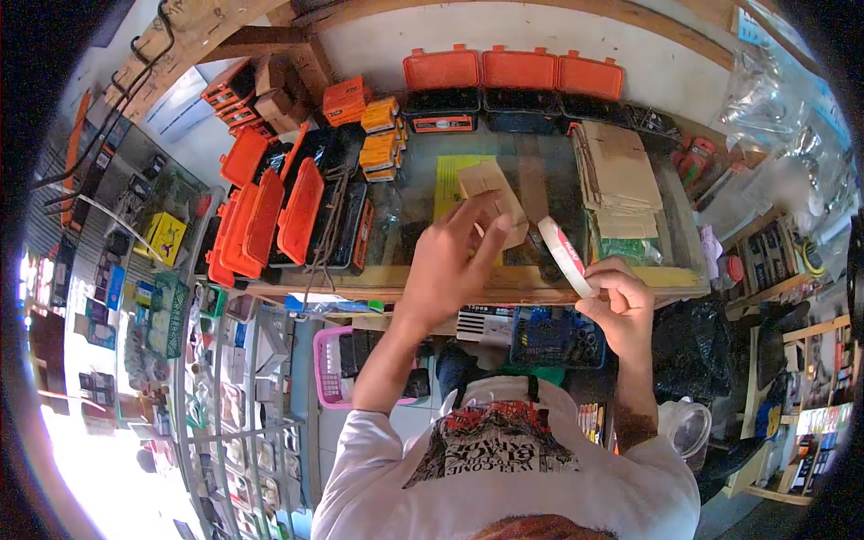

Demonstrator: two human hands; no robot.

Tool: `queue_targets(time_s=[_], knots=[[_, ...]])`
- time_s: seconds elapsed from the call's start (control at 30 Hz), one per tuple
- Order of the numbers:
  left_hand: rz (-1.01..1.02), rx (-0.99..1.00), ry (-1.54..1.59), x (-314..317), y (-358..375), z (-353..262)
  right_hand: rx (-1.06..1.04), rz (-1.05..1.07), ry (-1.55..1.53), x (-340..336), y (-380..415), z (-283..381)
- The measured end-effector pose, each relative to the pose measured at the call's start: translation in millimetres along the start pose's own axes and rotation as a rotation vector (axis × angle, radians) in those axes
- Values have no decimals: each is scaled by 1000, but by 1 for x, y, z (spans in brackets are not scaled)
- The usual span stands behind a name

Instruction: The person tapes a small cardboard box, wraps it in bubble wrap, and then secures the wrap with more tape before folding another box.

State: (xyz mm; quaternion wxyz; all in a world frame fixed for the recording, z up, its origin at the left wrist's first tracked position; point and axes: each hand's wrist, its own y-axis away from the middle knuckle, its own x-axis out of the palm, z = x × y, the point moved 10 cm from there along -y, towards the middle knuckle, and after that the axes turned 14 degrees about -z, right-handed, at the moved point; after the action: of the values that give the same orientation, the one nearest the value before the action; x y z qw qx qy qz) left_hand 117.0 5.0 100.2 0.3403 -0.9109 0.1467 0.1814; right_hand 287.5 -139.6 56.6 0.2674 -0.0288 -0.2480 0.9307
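Note:
My right hand (621, 301) pinches the lower edge of a roll of tape (563, 256), pale with a red and white label, held up over the front edge of the bench. My left hand (457, 256) is raised over the bench with thumb and fingers apart, and nothing shows between them. Just beyond its fingertips a small brown cardboard box (500, 191) lies on the glass bench top, partly covered in this view by the fingers. A yellow sheet (450, 180) shows under the box.
A stack of flat cardboard (621, 171) lies to the right on the bench. Orange-lidded cases (301, 211) stand open at left, with others (517, 72) along the back. Small yellow-orange boxes (380, 144) are piled between them. Below the bench are a pink basket (331, 367) and a blue crate (558, 340).

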Motion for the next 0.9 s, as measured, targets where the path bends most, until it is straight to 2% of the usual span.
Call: queue_targets(time_s=[0.13,0.3,0.4,0.5,0.6,0.7,0.9], knots=[[-11,28,272,-8,16,-31,-46,13,15,6,-3,12],[-15,165,203,-9,33,-55,-85,17,53,19,-6,28],[-129,380,60,-17,41,-70,-187,29,91,24,-7,38],[-190,389,15,-21,47,-80,-214,29,162,27,-5,42],[-317,321,127,-28,49,-71,-220,10,184,28,-3,44],[-411,282,200,-32,49,-64,-319,15,257,31,1,50],[-451,-63,479,-12,58,-19,-391,33,331,36,14,44]])
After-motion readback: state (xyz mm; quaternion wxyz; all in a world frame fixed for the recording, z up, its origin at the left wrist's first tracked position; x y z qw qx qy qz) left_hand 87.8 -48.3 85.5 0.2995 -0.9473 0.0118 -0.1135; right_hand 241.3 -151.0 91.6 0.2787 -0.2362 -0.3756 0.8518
